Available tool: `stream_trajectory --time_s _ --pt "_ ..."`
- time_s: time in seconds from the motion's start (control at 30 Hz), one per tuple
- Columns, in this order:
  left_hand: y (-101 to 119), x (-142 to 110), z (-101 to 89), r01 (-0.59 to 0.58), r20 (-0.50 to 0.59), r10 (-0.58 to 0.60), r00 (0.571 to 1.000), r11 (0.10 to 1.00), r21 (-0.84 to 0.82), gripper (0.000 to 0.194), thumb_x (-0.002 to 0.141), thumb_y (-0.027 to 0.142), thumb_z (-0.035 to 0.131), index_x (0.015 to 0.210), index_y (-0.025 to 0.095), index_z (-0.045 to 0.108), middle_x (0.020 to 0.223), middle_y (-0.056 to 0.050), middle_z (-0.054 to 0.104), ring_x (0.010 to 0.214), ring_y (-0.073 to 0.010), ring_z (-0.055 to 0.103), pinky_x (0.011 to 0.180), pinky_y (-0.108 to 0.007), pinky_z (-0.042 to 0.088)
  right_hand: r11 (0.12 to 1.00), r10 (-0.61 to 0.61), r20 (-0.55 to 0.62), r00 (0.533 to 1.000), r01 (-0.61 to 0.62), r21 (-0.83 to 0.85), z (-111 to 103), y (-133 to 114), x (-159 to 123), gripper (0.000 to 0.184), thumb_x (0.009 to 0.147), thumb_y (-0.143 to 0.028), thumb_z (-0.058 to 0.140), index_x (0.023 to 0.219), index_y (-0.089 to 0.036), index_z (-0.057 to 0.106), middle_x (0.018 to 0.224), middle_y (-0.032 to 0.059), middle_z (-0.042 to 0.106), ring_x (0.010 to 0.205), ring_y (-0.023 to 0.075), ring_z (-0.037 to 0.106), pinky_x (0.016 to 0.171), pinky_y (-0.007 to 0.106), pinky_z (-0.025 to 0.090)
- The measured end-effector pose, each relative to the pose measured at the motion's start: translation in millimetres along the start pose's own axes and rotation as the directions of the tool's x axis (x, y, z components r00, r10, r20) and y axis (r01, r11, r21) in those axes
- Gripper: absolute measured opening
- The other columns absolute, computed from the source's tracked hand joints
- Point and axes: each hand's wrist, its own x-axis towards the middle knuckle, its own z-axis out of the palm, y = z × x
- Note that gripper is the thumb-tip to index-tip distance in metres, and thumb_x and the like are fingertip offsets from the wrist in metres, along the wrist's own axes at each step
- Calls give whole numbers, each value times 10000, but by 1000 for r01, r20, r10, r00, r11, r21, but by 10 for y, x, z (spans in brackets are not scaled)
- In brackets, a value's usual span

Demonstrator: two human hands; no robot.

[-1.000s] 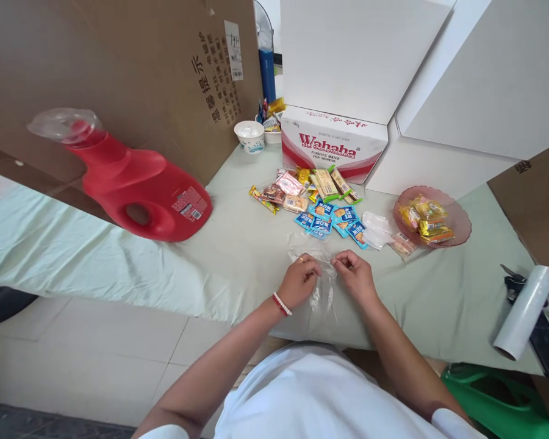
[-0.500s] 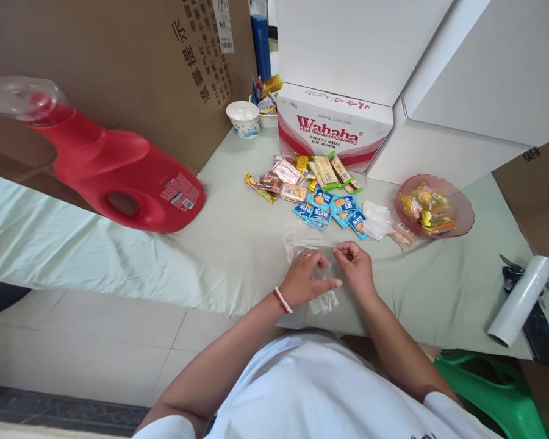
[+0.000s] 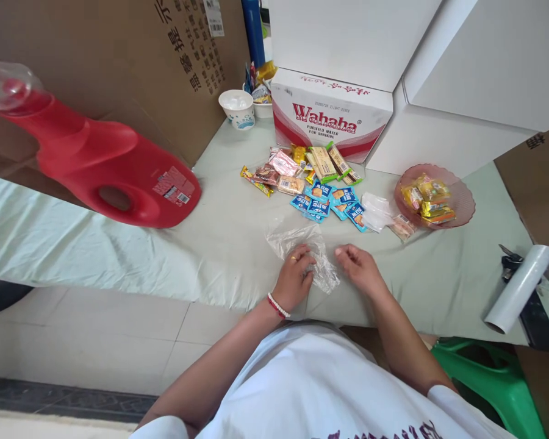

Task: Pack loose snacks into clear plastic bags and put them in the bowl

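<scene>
A crumpled clear plastic bag (image 3: 322, 268) lies on the cloth in front of me. My left hand (image 3: 295, 275) is on its left part, fingers curled over the film and closed on it. To the right of the bag, my right hand (image 3: 359, 268) has its fingers bent and pressed together, with nothing visible in them. Beyond the hands lie several blue snack packets (image 3: 320, 198). Behind these are green-ended wrapped bars (image 3: 324, 163), a pink packet (image 3: 285, 163) and a wrapped biscuit (image 3: 291, 185). Folded clear film (image 3: 376, 211) lies to their right.
A pink glass bowl (image 3: 462, 204) holds yellow-wrapped snacks. A Wahaha carton (image 3: 332, 119) stands at the back, with paper bowls (image 3: 236, 110) to its left. The large red jug (image 3: 132, 174) is at left. At right are a film roll (image 3: 519, 289) and a green stool (image 3: 498, 390).
My right hand has come away from the bag and shifted slightly right. My left hand has curled its fingers, and the bag has spread out to the left beneath it.
</scene>
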Motion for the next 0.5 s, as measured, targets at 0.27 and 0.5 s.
stream_trajectory --time_s 0.27,0.5 --pt "-163 17 -249 -92 200 103 974 994 -66 398 773 6 547 1080 222 678 1413 -100 600 1423 -271 483 1150 -515 464 997 66 150 986 -69 17 -163 40 -64 363 814 -562 661 786 -201 641 674 -9 617 578 127 448 561 265 321" --pt "-121 -9 -506 -160 32 161 986 987 -33 351 747 -34 493 863 232 689 1176 -38 675 1253 -230 531 1069 -474 485 984 128 123 984 -141 104 -248 35 15 462 724 -644 735 716 -202 602 606 -22 603 531 108 376 523 268 261"
